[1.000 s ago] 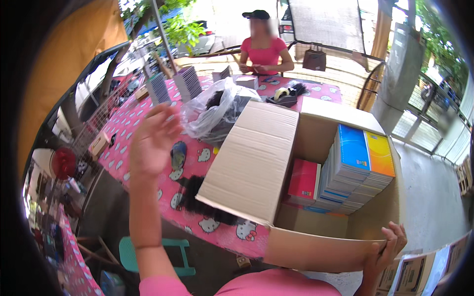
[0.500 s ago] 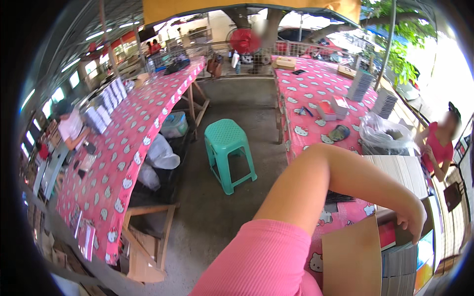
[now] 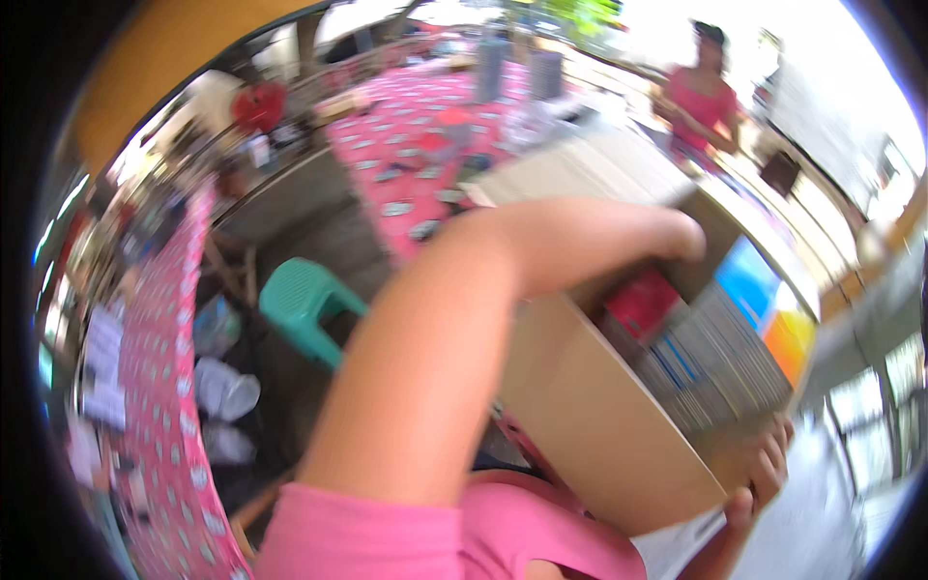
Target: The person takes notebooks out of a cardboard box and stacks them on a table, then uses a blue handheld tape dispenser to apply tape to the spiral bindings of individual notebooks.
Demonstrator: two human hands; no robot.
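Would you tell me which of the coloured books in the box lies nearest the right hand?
The orange book, at the box's far right end, lies nearest the right hand; the blue book and red book sit farther away.

Left arm bent at the elbow (image 3: 667, 232); right hand (image 3: 764, 464) has fingers curled.

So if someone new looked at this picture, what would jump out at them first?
A bare left arm fills the middle, bent across an open cardboard box. Inside the box, at right, sit bright stacked books, and the right hand grips its near corner. A teal stool stands at left.
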